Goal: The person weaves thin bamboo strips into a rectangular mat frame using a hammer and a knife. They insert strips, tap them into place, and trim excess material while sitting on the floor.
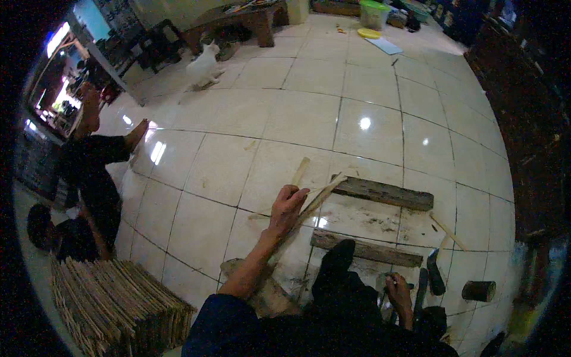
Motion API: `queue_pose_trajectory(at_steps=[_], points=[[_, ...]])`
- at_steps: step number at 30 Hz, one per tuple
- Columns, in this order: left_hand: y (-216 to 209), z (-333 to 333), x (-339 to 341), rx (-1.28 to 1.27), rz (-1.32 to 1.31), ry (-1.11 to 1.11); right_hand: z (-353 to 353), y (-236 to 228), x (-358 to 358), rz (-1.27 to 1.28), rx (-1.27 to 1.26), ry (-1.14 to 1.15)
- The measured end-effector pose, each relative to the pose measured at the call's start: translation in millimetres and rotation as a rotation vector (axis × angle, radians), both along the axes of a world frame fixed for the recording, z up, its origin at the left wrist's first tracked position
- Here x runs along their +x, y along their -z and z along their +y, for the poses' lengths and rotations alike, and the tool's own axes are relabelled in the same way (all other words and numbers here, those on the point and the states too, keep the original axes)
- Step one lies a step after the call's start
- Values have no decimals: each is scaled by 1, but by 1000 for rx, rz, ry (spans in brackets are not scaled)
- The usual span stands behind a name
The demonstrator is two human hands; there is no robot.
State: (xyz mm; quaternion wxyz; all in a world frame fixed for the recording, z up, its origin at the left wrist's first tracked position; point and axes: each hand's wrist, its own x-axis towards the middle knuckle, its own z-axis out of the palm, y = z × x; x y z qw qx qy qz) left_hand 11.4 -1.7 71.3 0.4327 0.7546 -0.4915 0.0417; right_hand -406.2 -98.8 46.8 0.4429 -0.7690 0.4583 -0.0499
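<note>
Left grip [289,208] is curled in, can't tell if it's clamped on the long, thin, tan wooden strip [321,197] just beside it, far end by a dark, rough wooden block [383,193].

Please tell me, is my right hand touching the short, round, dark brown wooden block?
Apart. The head view shows it plainly: pale tiled floor is visible between the right hand and the short, round, dark brown wooden block.

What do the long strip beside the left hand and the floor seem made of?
Strip: perhaps bare wood or bamboo, going by its matt, tan surface.

Floor: probably glazed tile, glossy, with bright reflections and a grid of dark joints.
</note>
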Motion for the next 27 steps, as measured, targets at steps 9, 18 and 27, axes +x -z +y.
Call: queue_pose_trajectory(at_steps=[9, 18, 27], points=[[-5, 3, -6, -32, -81, 34, 1, -12, 8, 56, 39, 21], [43, 12, 31, 108, -22, -170, -2, 29, -14, -37, -137, -76], [105, -24, 4, 255, -18, -12, 2, 22, -6, -4, 4, 2]])
